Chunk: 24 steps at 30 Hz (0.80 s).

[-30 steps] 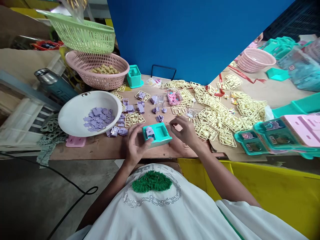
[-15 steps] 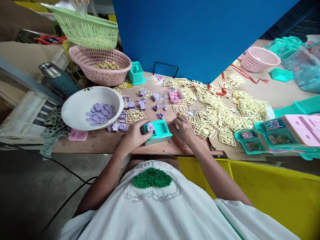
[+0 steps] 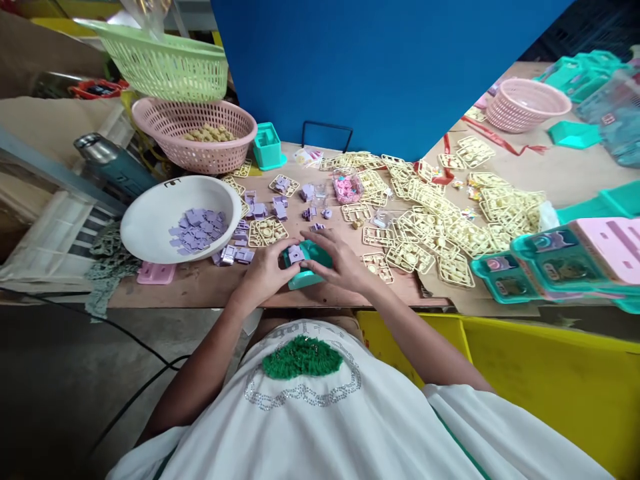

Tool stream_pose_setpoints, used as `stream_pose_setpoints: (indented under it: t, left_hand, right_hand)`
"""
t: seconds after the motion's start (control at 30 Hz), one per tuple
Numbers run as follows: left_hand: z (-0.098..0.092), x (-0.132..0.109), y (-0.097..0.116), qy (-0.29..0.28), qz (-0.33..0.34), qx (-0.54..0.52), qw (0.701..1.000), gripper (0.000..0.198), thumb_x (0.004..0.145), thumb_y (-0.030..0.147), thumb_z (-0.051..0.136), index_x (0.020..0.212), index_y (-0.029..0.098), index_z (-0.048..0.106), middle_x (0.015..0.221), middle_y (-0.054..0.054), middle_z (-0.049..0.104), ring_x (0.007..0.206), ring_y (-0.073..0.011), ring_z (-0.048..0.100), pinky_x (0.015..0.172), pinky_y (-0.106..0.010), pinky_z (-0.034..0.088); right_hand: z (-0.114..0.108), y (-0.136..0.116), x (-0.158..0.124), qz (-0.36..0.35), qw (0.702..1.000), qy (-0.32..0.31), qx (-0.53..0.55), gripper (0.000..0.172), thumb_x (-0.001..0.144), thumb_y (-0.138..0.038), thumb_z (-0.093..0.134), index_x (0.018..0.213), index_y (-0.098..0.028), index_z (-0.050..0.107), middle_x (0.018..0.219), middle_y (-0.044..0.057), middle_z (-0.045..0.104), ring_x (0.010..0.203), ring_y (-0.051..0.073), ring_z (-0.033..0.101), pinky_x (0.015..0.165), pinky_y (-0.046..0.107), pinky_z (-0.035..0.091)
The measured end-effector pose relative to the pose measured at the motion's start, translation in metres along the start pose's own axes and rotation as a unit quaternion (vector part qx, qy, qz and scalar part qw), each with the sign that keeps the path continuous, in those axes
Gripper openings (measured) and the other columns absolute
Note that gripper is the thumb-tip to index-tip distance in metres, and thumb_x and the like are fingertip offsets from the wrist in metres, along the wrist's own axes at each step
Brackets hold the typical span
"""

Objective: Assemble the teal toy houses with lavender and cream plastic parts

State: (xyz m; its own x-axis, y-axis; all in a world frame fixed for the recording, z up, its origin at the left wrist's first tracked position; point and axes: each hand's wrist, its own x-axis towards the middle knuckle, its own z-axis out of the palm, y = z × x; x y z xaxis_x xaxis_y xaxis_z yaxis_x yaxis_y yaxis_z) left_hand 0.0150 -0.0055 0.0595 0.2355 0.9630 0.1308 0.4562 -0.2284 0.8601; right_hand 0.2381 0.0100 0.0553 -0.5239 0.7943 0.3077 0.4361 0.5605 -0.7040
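A small teal plastic tray sits at the near edge of the wooden table, with a purple piece set in its left end. My left hand grips the tray's left side, thumb by the purple piece. My right hand lies over the tray's right half, fingers curled and pressed down on it, hiding most of the tray. Loose purple pieces lie just left of the tray.
A white bowl of purple pieces stands at the left, with pink and green baskets behind it. Cream part frames cover the table's right. Teal and pink toy boxes sit far right; a yellow bin is below.
My right hand has moved left from the bare table beside the tray onto the tray's right half. The left hand stays on the tray's left side.
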Motion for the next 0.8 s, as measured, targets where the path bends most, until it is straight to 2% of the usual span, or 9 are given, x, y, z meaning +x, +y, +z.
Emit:
stream_pose_setpoints:
  t: [0.13,0.23,0.4,0.47,0.53,0.63,0.7,0.8]
  left_hand:
    - [-0.005,0.000,-0.007,-0.040,-0.011,-0.089,0.995,0.050,0.080,0.019,0.071,0.130,0.020,0.072,0.127,-0.009,0.079,0.112,-0.0254,0.078,0.099,-0.037,0.066]
    - [-0.010,0.001,-0.007,-0.054,-0.022,-0.123,0.991,0.044,0.079,0.022,0.072,0.123,0.019,0.075,0.131,-0.010,0.077,0.118,-0.0264,0.076,0.103,-0.039,0.065]
    - [-0.009,-0.001,-0.002,-0.044,-0.031,-0.087,0.995,0.037,0.079,0.021,0.072,0.115,0.019,0.079,0.117,-0.007,0.081,0.103,-0.0243,0.079,0.098,-0.040,0.068]
    - [-0.008,-0.004,-0.003,-0.018,-0.023,-0.071,0.997,0.034,0.080,0.020,0.072,0.113,0.020,0.079,0.114,-0.006,0.081,0.099,-0.0228,0.079,0.094,-0.038,0.069]
    - [-0.010,-0.008,-0.007,-0.011,-0.025,-0.083,0.996,0.034,0.082,0.027,0.077,0.116,0.020,0.078,0.119,-0.007,0.080,0.104,-0.0235,0.078,0.094,-0.037,0.069]
    - [-0.013,-0.016,-0.017,-0.053,-0.036,-0.164,0.984,0.051,0.086,0.040,0.081,0.133,0.022,0.072,0.142,-0.012,0.071,0.127,-0.0281,0.072,0.108,-0.042,0.063]
    - [-0.011,-0.022,-0.027,-0.072,-0.031,-0.194,0.978,0.074,0.083,0.045,0.087,0.149,0.025,0.061,0.158,-0.014,0.059,0.146,-0.0322,0.059,0.121,-0.046,0.053]
    - [0.003,-0.029,-0.042,-0.041,-0.016,-0.168,0.985,0.104,0.075,0.049,0.095,0.163,0.028,0.044,0.168,-0.016,0.048,0.157,-0.0359,0.045,0.129,-0.050,0.043]
  right_hand:
    - [0.030,-0.006,-0.014,0.017,0.994,0.100,-0.044,0.043,0.106,-0.046,0.059,0.143,-0.024,0.064,0.126,0.015,0.063,0.119,0.030,0.062,0.102,0.049,0.056]
    - [0.045,-0.017,-0.028,0.027,0.985,0.151,-0.081,0.045,0.106,-0.038,0.058,0.149,-0.025,0.058,0.127,0.016,0.060,0.118,0.032,0.060,0.102,0.053,0.054]
    - [0.047,-0.021,-0.032,0.037,0.984,0.150,-0.094,0.044,0.108,-0.034,0.051,0.151,-0.025,0.058,0.129,0.016,0.058,0.117,0.032,0.058,0.107,0.059,0.050]
    - [0.041,-0.014,-0.027,0.024,0.989,0.129,-0.069,0.042,0.109,-0.035,0.049,0.148,-0.026,0.061,0.129,0.016,0.060,0.118,0.032,0.060,0.105,0.057,0.051]
    - [0.034,-0.005,-0.021,0.006,0.994,0.098,-0.039,0.040,0.110,-0.035,0.046,0.145,-0.025,0.064,0.130,0.016,0.061,0.120,0.031,0.060,0.104,0.054,0.053]
    - [0.025,0.004,-0.013,0.008,0.996,0.082,-0.014,0.039,0.111,-0.036,0.047,0.142,-0.025,0.066,0.133,0.016,0.061,0.124,0.029,0.061,0.106,0.051,0.054]
    - [0.023,0.006,-0.011,0.011,0.994,0.109,-0.009,0.037,0.110,-0.037,0.051,0.141,-0.025,0.066,0.136,0.016,0.060,0.126,0.028,0.062,0.106,0.050,0.055]
    - [0.025,0.000,-0.010,-0.011,0.987,0.161,-0.022,0.032,0.108,-0.035,0.056,0.137,-0.027,0.068,0.136,0.015,0.060,0.127,0.028,0.063,0.104,0.050,0.056]
